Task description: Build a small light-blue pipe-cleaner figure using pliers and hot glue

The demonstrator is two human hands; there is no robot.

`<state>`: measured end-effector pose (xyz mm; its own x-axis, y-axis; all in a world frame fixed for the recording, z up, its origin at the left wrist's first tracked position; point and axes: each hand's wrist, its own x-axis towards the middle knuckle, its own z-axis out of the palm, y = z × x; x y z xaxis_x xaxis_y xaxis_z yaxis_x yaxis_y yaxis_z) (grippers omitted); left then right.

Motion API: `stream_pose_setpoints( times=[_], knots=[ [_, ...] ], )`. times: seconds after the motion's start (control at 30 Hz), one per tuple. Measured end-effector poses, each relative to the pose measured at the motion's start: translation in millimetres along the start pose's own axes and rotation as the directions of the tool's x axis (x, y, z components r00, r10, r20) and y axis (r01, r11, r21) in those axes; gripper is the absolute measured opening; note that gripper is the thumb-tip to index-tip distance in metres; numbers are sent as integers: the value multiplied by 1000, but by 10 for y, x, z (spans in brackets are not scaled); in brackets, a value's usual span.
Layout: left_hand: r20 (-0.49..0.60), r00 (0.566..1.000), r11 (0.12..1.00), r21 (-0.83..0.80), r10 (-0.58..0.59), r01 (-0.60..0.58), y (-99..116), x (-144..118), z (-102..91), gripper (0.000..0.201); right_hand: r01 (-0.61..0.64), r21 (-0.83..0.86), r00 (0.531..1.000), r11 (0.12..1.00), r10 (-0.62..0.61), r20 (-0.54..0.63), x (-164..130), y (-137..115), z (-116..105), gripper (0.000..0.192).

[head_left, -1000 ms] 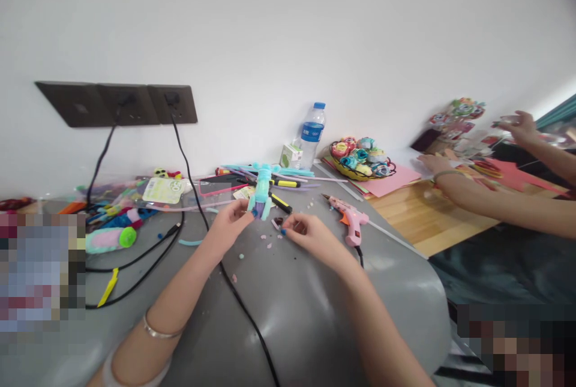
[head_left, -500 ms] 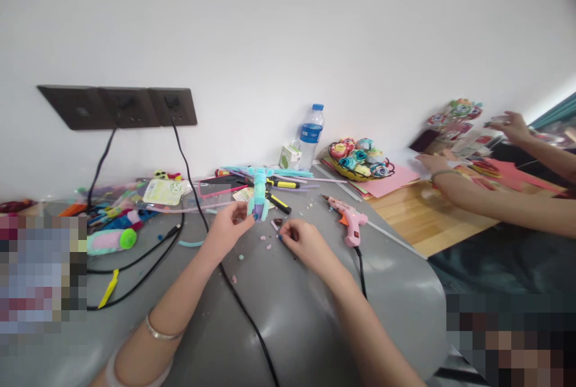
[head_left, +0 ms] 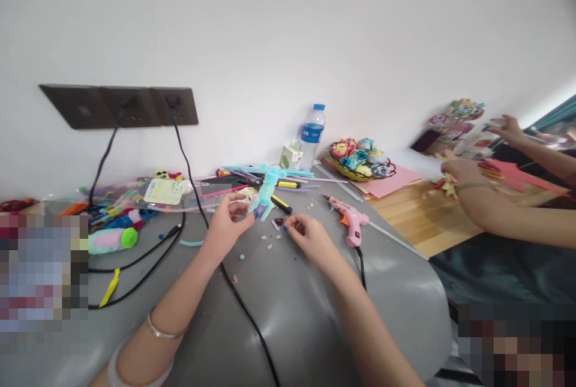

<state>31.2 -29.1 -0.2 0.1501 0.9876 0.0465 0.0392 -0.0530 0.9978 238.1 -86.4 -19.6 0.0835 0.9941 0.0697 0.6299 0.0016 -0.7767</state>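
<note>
A fuzzy turquoise pipe-cleaner figure [head_left: 270, 186] with a purple patch at its lower end is pinched between the thumb and fingers of my left hand [head_left: 231, 219]. It tilts to the right above the table. My right hand [head_left: 308, 233] is close to the tabletop, its thumb and forefinger pressed together; whatever they pinch, if anything, is too small to make out. Just left of those fingertips lie a small pale purple piece [head_left: 275, 225] and a dark brown bit [head_left: 279, 220]. Pink scraps [head_left: 270, 246] are scattered nearby.
A pink glue gun [head_left: 348, 219] lies right of my right hand. Behind are box cutters [head_left: 281, 203], a water bottle [head_left: 312, 135] and a basket of paper flowers [head_left: 362, 162]. A black cable [head_left: 245, 312] crosses the grey table [head_left: 306, 315]. Another person's hand [head_left: 463, 172] is at the right.
The turquoise figure has tilted to the right in my left hand. My right hand has shifted slightly right and up, away from the pale purple piece. The other person's nearer hand moved right.
</note>
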Motion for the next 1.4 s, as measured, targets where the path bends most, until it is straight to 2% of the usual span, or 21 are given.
stream_pose_setpoints(
  times=[0.2,0.37,0.57,0.73,0.9,1.17,1.4],
  knots=[
    [55,995,987,-134,-80,87,22,-4,9,59,45,-95,995,994,-36,90,-25,-18,31,11],
    [62,993,976,-190,-98,109,17,-14,19,61,79,-152,995,985,-67,79,-21,20,81,12],
    [58,990,952,-275,-128,139,-8,1,-3,64,26,-5,999,1000,-26,44,-3,58,41,11],
    [33,995,960,-261,-94,100,-40,54,-20,59,-16,59,998,998,12,67,-26,70,40,11],
    [6,997,976,-204,-71,70,-69,83,-38,60,43,-25,999,999,-43,17,-37,71,134,10],
    [-13,999,984,-175,-31,28,-121,121,-62,61,89,-118,996,989,-86,31,-69,3,162,11],
    [-1,999,979,-203,-37,36,-107,101,-30,62,124,47,990,991,-121,-69,-6,10,91,11]
  ],
)
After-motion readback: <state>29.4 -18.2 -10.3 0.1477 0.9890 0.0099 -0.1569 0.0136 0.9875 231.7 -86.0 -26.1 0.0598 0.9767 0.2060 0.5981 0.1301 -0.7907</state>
